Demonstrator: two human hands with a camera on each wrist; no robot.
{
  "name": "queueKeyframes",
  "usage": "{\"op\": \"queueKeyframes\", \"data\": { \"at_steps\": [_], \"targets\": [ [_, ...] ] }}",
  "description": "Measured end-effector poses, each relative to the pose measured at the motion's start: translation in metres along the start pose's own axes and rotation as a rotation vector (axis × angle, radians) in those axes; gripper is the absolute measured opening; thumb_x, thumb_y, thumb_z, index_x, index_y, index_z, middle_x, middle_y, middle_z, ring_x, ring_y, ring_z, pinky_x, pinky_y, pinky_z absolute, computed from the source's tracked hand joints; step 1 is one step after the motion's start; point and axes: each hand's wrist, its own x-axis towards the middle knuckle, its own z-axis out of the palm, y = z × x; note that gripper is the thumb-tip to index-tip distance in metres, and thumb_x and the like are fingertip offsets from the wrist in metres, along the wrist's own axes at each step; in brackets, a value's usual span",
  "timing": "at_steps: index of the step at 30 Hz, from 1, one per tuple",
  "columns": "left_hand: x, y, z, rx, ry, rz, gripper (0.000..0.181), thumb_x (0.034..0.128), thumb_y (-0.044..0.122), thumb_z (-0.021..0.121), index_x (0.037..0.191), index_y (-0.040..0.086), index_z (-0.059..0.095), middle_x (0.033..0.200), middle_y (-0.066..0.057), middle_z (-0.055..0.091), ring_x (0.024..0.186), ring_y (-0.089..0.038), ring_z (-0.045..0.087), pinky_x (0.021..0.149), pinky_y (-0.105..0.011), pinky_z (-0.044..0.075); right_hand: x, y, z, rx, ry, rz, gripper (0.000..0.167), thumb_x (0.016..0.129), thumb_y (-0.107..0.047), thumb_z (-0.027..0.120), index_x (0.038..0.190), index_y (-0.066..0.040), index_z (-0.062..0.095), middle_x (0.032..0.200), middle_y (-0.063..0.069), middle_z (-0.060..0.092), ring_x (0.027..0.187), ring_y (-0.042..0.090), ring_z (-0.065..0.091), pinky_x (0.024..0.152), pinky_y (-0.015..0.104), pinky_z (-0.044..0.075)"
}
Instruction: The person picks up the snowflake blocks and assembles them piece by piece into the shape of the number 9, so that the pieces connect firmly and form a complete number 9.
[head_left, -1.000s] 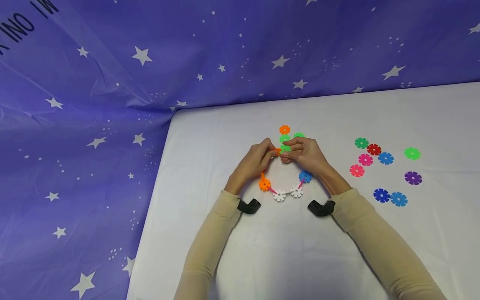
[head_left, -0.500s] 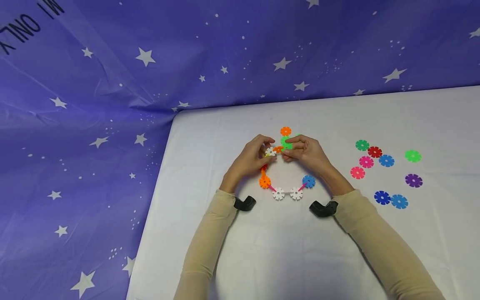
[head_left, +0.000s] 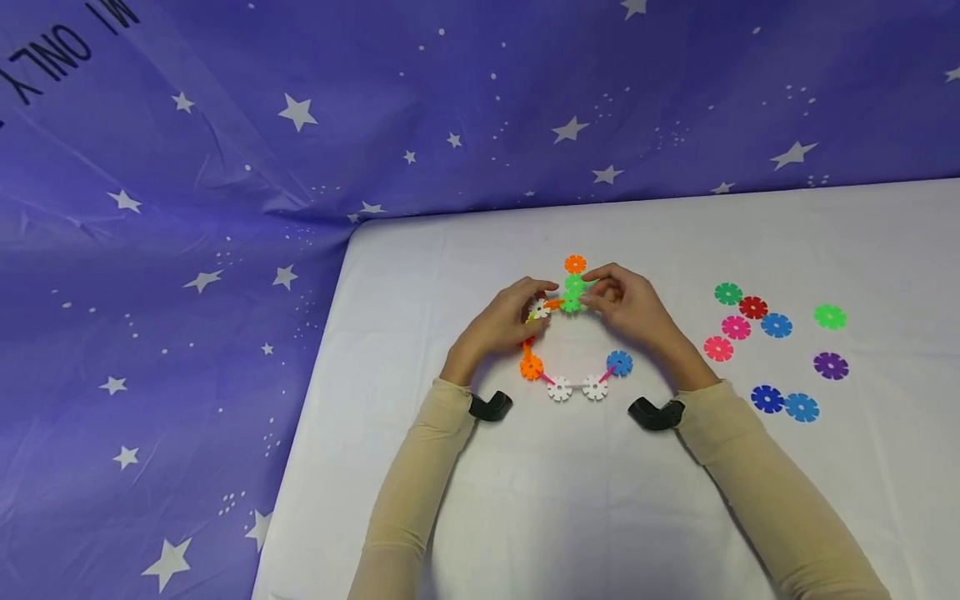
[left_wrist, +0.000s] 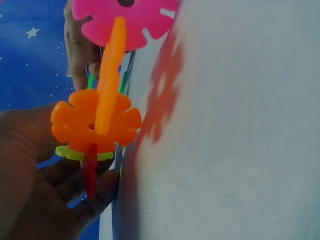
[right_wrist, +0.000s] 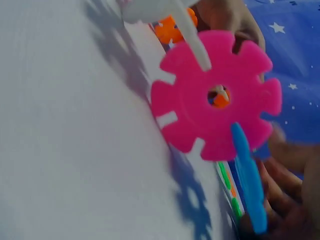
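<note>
A ring-shaped chain of notched plastic snowflake discs [head_left: 531, 367] stands on the white table, joined slot to slot. Its far side has a white disc [head_left: 540, 308], an orange disc [head_left: 554, 305] and a green disc [head_left: 572, 301]. My left hand [head_left: 502, 318] grips the chain around the white disc, thumb on the near side and fingers beyond. Just right of the green disc is my right hand [head_left: 626, 302], fingers bent and apart, with nothing seen held. A pink disc [right_wrist: 220, 95] and blue disc [right_wrist: 249, 177] of the chain stand close in the right wrist view.
Beyond the chain lie a loose orange disc [head_left: 575, 264] and another green disc [head_left: 575, 283]. Several loose discs lie to the right, among them a red disc [head_left: 753, 307] and a purple disc [head_left: 831, 366]. A purple star-patterned cloth [head_left: 450, 100] hangs behind the table.
My left hand has spread from a pinch at the orange disc and shifted back to around the white disc. My right hand has drawn slightly right, away from the green disc.
</note>
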Motion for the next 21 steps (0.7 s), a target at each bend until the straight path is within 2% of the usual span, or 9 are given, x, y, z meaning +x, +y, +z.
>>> {"op": "queueKeyframes", "data": {
  "at_steps": [4,7,10,14,17,21],
  "targets": [
    [0.001,0.001,-0.001,0.014,-0.024,-0.025,0.054,0.0907,0.011,0.064,0.142,0.009,0.047,0.123,-0.007,0.057,0.103,-0.018,0.053,0.096,-0.032,0.043,0.001,0.007,-0.004,-0.089,0.2,-0.056,0.02,0.09,-0.013,0.071,0.107,-0.002,0.067,0.086,0.011,0.062,0.067,0.012,0.047,0.059,0.018,0.037],
    [0.001,0.002,-0.001,0.006,-0.033,-0.028,0.055,0.09,0.009,0.062,0.143,0.009,0.046,0.124,-0.008,0.056,0.111,-0.019,0.052,0.102,-0.035,0.042,0.001,0.011,-0.005,-0.128,0.267,-0.069,0.019,0.089,-0.009,0.071,0.106,0.0,0.068,0.093,0.013,0.06,0.068,0.012,0.046,0.061,0.017,0.036],
    [0.001,0.001,0.0,-0.016,-0.032,-0.027,0.056,0.089,0.007,0.062,0.143,0.009,0.046,0.124,-0.008,0.056,0.11,-0.019,0.052,0.102,-0.036,0.042,0.002,0.013,-0.006,-0.187,0.266,-0.063,0.024,0.088,-0.006,0.071,0.11,0.003,0.068,0.105,0.017,0.057,0.071,0.012,0.046,0.063,0.015,0.036],
    [0.001,0.001,0.001,-0.049,-0.031,-0.026,0.056,0.0879,0.007,0.062,0.142,0.009,0.047,0.123,-0.008,0.056,0.11,-0.019,0.052,0.102,-0.036,0.042,0.001,0.012,-0.005,-0.261,0.214,-0.024,0.038,0.088,-0.005,0.07,0.122,0.008,0.062,0.117,0.024,0.048,0.072,0.017,0.045,0.064,0.021,0.035],
    [0.001,0.001,0.002,-0.052,-0.025,-0.012,0.054,0.088,0.008,0.062,0.141,0.008,0.049,0.12,-0.009,0.057,0.11,-0.02,0.053,0.102,-0.036,0.042,0.001,0.009,-0.003,-0.321,0.177,-0.02,0.044,0.089,-0.005,0.069,0.127,0.012,0.057,0.121,0.028,0.044,0.074,0.025,0.047,0.067,0.032,0.039],
    [0.001,-0.001,0.004,-0.038,-0.011,0.005,0.053,0.089,0.01,0.065,0.139,0.006,0.05,0.117,-0.009,0.058,0.108,-0.02,0.054,0.1,-0.035,0.043,0.002,0.008,0.0,-0.399,0.165,-0.052,0.038,0.09,-0.005,0.068,0.123,0.011,0.06,0.12,0.027,0.044,0.083,0.033,0.052,0.076,0.046,0.044]
  ]
}}
